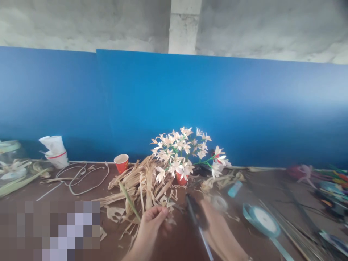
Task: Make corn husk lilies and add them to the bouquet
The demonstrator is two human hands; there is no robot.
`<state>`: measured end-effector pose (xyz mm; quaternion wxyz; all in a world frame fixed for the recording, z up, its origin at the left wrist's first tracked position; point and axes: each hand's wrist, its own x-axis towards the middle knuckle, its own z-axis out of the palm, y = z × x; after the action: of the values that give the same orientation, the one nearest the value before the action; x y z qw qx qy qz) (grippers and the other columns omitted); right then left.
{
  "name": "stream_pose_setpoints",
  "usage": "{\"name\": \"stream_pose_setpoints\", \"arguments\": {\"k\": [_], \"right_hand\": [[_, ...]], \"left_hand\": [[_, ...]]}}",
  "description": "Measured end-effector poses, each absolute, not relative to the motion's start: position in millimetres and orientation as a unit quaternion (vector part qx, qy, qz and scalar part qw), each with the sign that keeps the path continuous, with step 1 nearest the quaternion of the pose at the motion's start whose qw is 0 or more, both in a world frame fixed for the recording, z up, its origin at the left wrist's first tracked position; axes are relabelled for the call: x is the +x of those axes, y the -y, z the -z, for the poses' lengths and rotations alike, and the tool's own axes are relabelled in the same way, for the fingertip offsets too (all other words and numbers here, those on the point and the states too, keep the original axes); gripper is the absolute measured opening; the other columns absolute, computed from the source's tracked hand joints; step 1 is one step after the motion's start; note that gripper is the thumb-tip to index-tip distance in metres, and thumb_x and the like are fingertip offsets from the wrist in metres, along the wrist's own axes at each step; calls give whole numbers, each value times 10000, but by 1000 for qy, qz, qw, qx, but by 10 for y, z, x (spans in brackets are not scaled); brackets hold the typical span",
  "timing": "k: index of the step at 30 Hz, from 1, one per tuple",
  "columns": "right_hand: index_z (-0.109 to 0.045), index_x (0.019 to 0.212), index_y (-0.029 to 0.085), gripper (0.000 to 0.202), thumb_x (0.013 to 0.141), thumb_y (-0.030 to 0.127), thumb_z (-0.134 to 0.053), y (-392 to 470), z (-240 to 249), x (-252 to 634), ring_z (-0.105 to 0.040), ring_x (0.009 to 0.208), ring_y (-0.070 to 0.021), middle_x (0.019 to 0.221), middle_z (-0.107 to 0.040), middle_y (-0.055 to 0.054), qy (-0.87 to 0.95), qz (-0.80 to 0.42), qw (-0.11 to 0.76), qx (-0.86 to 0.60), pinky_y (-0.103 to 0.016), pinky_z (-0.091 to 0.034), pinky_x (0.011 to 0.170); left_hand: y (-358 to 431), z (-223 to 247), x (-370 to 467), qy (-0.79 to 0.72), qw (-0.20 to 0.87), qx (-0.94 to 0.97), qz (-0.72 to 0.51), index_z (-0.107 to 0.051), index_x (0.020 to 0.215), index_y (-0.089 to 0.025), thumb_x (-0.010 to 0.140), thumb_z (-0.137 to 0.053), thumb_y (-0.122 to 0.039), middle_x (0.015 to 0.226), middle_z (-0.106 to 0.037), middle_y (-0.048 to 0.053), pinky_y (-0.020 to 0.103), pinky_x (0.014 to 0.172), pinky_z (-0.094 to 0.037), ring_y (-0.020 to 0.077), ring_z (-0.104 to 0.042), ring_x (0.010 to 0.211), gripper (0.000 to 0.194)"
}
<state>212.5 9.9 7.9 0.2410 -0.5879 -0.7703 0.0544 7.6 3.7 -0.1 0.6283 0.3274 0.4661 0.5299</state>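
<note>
My left hand is closed in a pinch, its thumb and forefinger on a small pale husk flower whose petals show just above the fingertips. My right hand, blurred by motion, grips a black glue gun. A pale glue stick juts from the gun's near end. Behind both hands a bunch of cream husk flowers on green stems stands in a red cup. Dried corn husks are heaped to the left of it, behind my left hand.
An orange-red paper cup and a looped white cable lie at the back left, near stacked white cups. To the right are a clear tape roll, a light-blue ribbon spool and thin sticks. A blue partition closes the table's back.
</note>
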Motion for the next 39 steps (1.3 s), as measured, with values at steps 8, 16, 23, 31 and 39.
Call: {"name": "stream_pose_setpoints", "arguments": {"k": [8,16,23,31,39], "right_hand": [[-520,941,119,304,663,21,-443,-150,-111,2817,-603,931,-309,928,-621,-162,616,-59,41,-785,-362,-441,708],[-475,1060,69,360,709,19,-417,-142,-60,2848,-535,1058,-298,1042,-566,-196,606,-74,0,-792,-347,-420,791],[-586,981,165,289,724,103,-470,-59,-325,2480,-549,959,-319,959,-611,-138,645,74,31,-760,-482,-347,826],[-632,686,202,227,741,73,-454,-215,-229,1520,-563,784,-179,765,-654,-26,830,-128,123,-529,-292,-351,722],[-638,761,183,238,690,42,-459,-289,42,1444,-572,737,-174,779,-647,-57,805,-142,138,-560,-255,-368,662]], "left_hand": [[-26,-36,55,-455,666,250,-535,-659,637,-103,585,-770,-316,597,-664,43,133,487,-458,70,-572,503,245],[-52,-44,38,-426,688,227,-542,-655,593,-102,557,-795,-264,570,-646,34,120,505,-479,67,-570,516,217],[-95,-77,3,-424,685,214,-553,-662,609,-95,519,-816,-261,604,-668,54,137,523,-493,87,-596,544,243],[-110,-60,-55,-417,671,236,-566,-647,627,-101,547,-798,-279,602,-666,41,135,480,-455,65,-563,494,247],[-118,-32,-51,-426,667,240,-561,-643,646,-106,582,-774,-284,616,-676,50,145,482,-445,71,-569,492,230]]}}
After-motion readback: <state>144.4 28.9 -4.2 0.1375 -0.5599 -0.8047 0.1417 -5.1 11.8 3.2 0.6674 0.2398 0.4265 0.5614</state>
